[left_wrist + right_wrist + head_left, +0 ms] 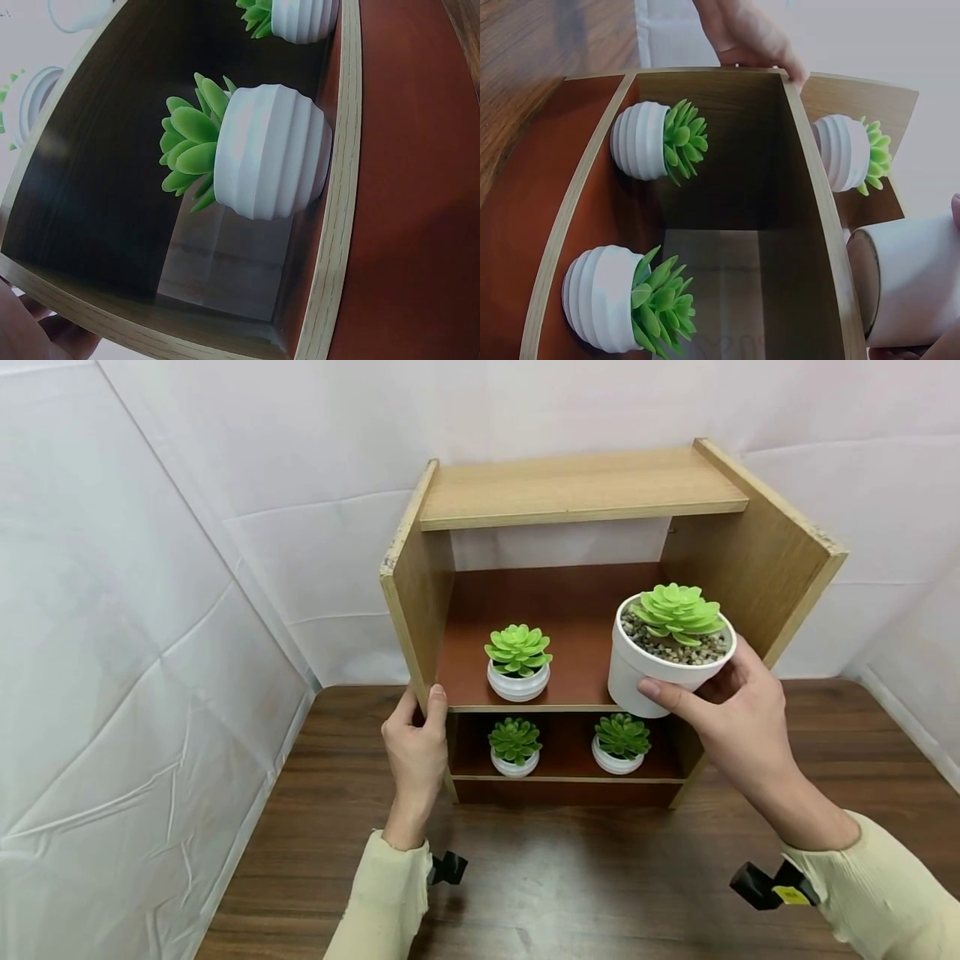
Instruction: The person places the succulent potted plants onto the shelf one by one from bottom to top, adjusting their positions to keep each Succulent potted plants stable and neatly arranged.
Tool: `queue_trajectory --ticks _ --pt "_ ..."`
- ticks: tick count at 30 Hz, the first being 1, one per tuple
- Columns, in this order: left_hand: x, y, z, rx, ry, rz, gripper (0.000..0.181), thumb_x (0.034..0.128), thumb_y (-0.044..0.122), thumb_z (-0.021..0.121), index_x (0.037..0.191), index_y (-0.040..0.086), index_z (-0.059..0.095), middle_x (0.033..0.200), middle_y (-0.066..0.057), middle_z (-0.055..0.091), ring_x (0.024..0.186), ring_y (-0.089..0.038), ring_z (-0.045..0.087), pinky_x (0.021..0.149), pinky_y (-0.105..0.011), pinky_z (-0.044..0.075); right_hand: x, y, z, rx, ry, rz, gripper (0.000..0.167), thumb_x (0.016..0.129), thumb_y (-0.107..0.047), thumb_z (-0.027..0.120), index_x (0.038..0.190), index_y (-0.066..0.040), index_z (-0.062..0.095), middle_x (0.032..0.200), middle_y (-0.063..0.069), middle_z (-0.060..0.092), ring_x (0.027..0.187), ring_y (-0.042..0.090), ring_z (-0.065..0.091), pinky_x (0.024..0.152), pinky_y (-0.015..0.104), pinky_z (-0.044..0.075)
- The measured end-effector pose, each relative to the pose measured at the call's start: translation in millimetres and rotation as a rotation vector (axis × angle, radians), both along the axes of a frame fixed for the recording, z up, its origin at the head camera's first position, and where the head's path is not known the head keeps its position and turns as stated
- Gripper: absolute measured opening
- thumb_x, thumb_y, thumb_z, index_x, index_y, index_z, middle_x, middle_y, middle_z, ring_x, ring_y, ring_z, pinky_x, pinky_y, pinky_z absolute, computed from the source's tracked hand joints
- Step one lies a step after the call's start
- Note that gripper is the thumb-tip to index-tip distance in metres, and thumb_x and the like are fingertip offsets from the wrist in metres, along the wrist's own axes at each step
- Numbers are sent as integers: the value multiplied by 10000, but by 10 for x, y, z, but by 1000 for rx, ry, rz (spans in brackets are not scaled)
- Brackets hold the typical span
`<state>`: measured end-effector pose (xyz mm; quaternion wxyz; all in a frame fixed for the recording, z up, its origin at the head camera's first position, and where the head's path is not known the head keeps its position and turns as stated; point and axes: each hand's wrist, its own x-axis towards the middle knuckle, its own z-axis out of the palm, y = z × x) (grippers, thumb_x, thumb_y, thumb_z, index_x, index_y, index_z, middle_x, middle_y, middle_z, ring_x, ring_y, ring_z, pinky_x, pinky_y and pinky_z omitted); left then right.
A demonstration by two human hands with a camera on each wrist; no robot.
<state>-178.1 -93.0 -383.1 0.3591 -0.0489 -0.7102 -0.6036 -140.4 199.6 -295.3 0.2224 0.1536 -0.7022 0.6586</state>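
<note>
My right hand (pixel 742 718) grips a larger white pot (pixel 633 672) by its side, thumb in front. A light green succulent (pixel 678 610) sits on pebbles in that pot. It is at the right front of the middle board of a small wooden shelf (pixel 585 487); in the right wrist view the pot's base (pixel 865 281) shows tilted near the board edge, and I cannot tell whether they touch. My left hand (pixel 417 745) holds the shelf's left side panel (pixel 416 585), thumb on the front edge. A small potted succulent (pixel 519 662) stands on the left of the same board.
Two darker green succulents in ribbed white pots, one left (pixel 515 747) and one right (pixel 621 743), stand on the lower board. The shelf stands on a dark wooden table (pixel 540 893). White cloth (pixel 315 435) hangs behind and at both sides.
</note>
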Motion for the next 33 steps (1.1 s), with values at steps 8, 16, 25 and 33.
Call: queue_trajectory --ticks 8,16,25,33 --pt "-9 13 -8 -10 -5 -11 202 985 248 609 1028 88 724 548 -13 427 459 -166 369 426 -271 315 -72 11 -14 78 -26 -70 714 743 73 817 1378 -109 548 1270 116 579 1068 199 588 832 193 481" --pt "-6 11 1 -12 17 4 191 978 224 614 1009 74 728 568 1 447 482 -162 386 443 -268 329 -153 -5 -18 139 -21 -108 714 753 39 825 1385 -134 543 1269 96 586 1063 196 591 813 196 484" --pt "-16 -2 -1 -13 27 5 187 977 217 618 1005 68 728 571 -6 440 491 -159 383 445 -267 323 -190 -77 11 164 -33 -125 734 752 -4 844 1398 -144 522 1284 76 572 1092 189 578 849 203 476" --pt "19 9 38 -7 19 4 190 977 175 616 1044 41 733 604 -29 516 507 -154 409 457 -254 341 -207 -96 17 170 -59 -137 746 744 -4 850 1397 -134 515 1269 69 576 1075 166 583 839 199 476"
